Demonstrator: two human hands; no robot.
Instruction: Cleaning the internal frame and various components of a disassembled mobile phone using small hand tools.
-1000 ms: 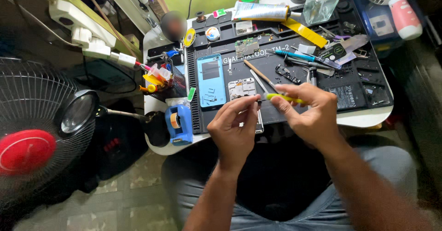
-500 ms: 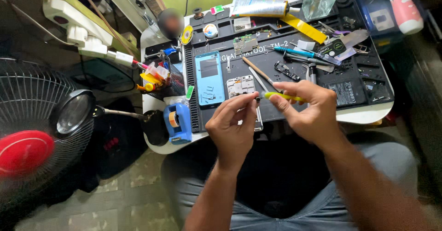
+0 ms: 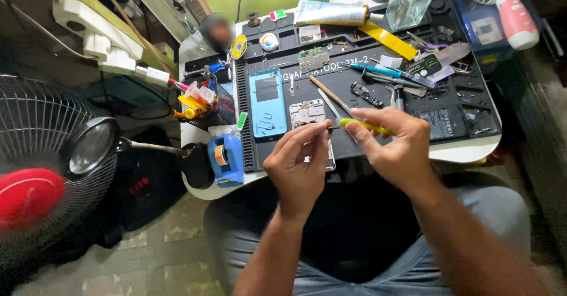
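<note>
My right hand point(image 3: 393, 148) grips a small yellow-handled screwdriver point(image 3: 363, 126), its dark tip pointing left. My left hand point(image 3: 298, 166) pinches that tip between thumb and fingers, just above the front edge of a dark work mat point(image 3: 378, 95). Under my hands lies an opened phone body point(image 3: 308, 114) with bare metal parts, partly hidden by my left fingers. Left of it on the mat rests a light blue phone back cover point(image 3: 267, 102). What my left fingertips pinch besides the tip is too small to see.
The mat carries a circuit board point(image 3: 313, 59), blue tweezers point(image 3: 378, 70), a brush point(image 3: 331, 94), a yellow strip point(image 3: 390, 41), a glue tube point(image 3: 331, 14) and a glass bottle point(image 3: 407, 1). A blue tape dispenser point(image 3: 226, 159), a magnifier lamp point(image 3: 91, 145) and a fan point(image 3: 35, 172) stand left.
Both hands stay together at the mat's front edge with the screwdriver between them. The view has shifted slightly; nothing was picked up or let go.
</note>
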